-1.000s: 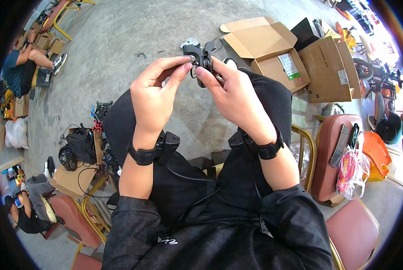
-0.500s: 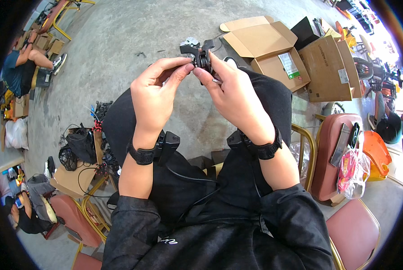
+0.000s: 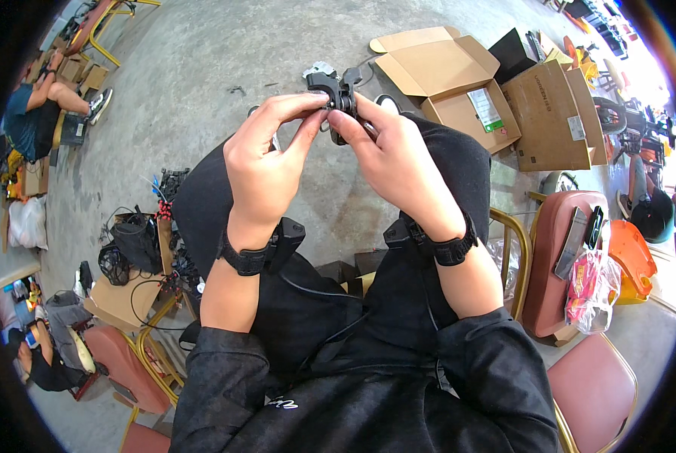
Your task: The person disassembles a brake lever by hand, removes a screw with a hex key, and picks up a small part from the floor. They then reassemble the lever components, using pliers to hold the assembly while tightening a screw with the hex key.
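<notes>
Both my hands meet above the floor, in front of my knees, around a small black mechanical part (image 3: pixel 339 92) with a curved arm and a round, ringed body. My left hand (image 3: pixel 266 155) pinches its left side between thumb and fingertips. From the right, my right hand (image 3: pixel 402 155) grips the ringed body, thumb in front and fingers behind. My fingers hide some of the part, and its exact kind does not show. Each wrist wears a black strap with a black box, and a cable runs from it across my lap.
An opened cardboard box (image 3: pixel 459 83) lies ahead right, beside a standing carton (image 3: pixel 547 117). Red padded chairs (image 3: pixel 561 264) flank me; one holds a plastic bag (image 3: pixel 589 291). Cables and black gear (image 3: pixel 138 241) lie at left. A seated person (image 3: pixel 43 106) is at far left.
The black part has turned slightly and shifted a little to the right in my fingers. My left hand has moved slightly right with it; both hands keep their hold.
</notes>
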A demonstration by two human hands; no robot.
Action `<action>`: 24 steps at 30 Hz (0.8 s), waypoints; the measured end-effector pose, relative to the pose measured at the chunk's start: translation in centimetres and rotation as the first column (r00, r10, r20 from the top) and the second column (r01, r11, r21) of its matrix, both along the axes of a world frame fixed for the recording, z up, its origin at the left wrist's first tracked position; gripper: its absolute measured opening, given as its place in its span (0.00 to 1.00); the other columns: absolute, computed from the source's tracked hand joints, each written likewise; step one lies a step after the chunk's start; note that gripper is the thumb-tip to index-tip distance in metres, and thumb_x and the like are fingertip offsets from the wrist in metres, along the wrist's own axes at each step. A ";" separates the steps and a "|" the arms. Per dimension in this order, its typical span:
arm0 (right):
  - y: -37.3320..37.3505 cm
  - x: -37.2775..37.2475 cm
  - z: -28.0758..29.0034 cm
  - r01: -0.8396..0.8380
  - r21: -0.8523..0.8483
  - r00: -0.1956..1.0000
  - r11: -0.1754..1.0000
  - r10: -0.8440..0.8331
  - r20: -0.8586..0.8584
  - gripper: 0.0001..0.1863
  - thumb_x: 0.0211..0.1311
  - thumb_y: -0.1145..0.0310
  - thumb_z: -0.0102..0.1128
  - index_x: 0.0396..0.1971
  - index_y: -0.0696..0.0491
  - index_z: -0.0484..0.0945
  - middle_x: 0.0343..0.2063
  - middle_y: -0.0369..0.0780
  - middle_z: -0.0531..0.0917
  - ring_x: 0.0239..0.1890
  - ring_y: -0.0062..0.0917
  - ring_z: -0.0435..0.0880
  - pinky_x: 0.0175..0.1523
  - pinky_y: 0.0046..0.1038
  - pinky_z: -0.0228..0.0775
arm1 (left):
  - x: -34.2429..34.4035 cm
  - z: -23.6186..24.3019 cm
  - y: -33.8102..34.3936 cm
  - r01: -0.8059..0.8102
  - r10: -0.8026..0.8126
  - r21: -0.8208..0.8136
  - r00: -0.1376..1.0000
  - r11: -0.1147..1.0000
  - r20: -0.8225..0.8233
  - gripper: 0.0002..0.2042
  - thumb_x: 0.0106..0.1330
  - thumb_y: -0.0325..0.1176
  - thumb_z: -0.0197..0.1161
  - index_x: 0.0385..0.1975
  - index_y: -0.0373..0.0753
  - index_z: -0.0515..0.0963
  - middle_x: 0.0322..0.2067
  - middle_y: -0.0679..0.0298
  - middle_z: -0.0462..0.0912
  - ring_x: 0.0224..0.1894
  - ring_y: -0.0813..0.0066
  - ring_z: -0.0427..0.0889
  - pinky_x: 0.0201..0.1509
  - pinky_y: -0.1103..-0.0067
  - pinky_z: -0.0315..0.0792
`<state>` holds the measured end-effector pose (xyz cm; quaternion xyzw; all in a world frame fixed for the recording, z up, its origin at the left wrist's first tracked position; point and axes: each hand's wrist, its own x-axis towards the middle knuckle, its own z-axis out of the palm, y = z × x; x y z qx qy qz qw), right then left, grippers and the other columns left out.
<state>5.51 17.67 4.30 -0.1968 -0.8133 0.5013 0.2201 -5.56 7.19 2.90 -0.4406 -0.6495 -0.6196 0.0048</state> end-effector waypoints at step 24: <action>0.1 0.1 -0.2 -0.006 -0.016 1.000 1.000 0.006 -0.014 0.23 0.61 0.64 0.57 0.47 0.68 0.70 0.22 0.56 0.76 0.22 0.38 0.79 0.28 0.30 0.68 | 0.4 0.9 -0.4 0.021 0.005 -0.104 0.969 0.994 0.245 0.07 0.57 0.22 0.63 0.35 0.32 0.79 0.31 0.62 0.83 0.35 0.78 0.82 0.39 0.84 0.74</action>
